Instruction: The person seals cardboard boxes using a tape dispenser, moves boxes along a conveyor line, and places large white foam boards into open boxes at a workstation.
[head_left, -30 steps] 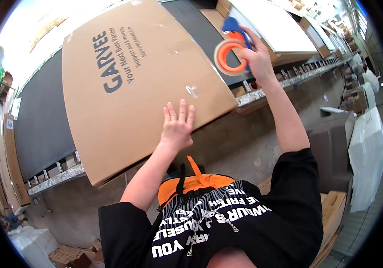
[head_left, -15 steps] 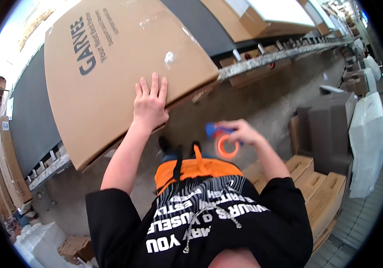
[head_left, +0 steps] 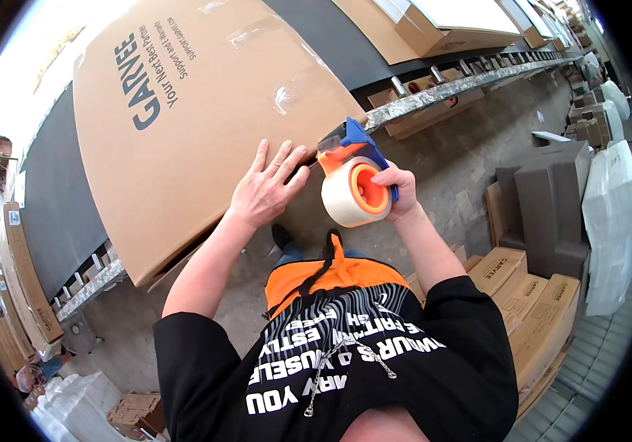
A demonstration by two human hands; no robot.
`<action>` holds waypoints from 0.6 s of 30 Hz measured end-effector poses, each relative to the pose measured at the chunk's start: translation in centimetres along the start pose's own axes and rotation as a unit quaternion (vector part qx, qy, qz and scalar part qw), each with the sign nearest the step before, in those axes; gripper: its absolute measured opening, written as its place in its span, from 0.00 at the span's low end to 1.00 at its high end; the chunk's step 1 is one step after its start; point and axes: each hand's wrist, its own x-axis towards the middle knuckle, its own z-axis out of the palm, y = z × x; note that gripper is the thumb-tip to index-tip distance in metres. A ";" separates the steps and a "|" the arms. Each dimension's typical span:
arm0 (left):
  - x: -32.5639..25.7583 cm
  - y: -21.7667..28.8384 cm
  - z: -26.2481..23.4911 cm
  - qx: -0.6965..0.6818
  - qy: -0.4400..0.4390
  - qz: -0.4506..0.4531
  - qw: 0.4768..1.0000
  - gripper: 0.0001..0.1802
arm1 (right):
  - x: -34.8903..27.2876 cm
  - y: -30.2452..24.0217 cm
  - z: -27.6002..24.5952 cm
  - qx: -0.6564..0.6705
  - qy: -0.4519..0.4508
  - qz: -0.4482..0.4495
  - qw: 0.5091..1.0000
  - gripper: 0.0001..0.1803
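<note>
A large brown cardboard box (head_left: pixel 205 147) with dark print lies on the conveyor in front of me. Pieces of clear tape shine on its top. My left hand (head_left: pixel 263 190) rests on the box near its close edge, fingers spread, holding nothing. In my right hand (head_left: pixel 398 190) is a blue and orange tape dispenser (head_left: pixel 369 193) with a wide roll of tape. My fingers wrap its blue handle, and its head is beside the box's right corner. Whether the dispenser touches the cardboard I cannot tell.
The dark conveyor belt (head_left: pixel 54 173) runs under the box, with a metal side rail (head_left: pixel 471 85) along it. Another open carton (head_left: pixel 441 40) sits farther up the belt. Stacked brown boxes (head_left: pixel 529 302), grey foam blocks (head_left: pixel 548 202) and white wrapped packs (head_left: pixel 611 221) stand at right.
My right hand has raised the tape dispenser up and forward to the box's right corner. My left hand has slid slightly right and toward the close edge, its fingers now turned rightward.
</note>
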 end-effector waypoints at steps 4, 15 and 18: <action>0.2 0.2 0.4 -0.015 0.010 -0.042 0.999 0.12 | 1.5 0.4 0.9 -0.014 0.040 -0.039 0.998 0.35; 2.0 2.4 1.6 -0.038 0.120 -0.225 0.966 0.09 | 3.2 2.0 -1.3 0.049 0.015 -0.020 0.998 0.39; 1.7 2.4 1.5 -0.020 0.150 -0.212 0.966 0.08 | 4.5 3.3 -1.8 0.070 0.018 -0.040 0.997 0.37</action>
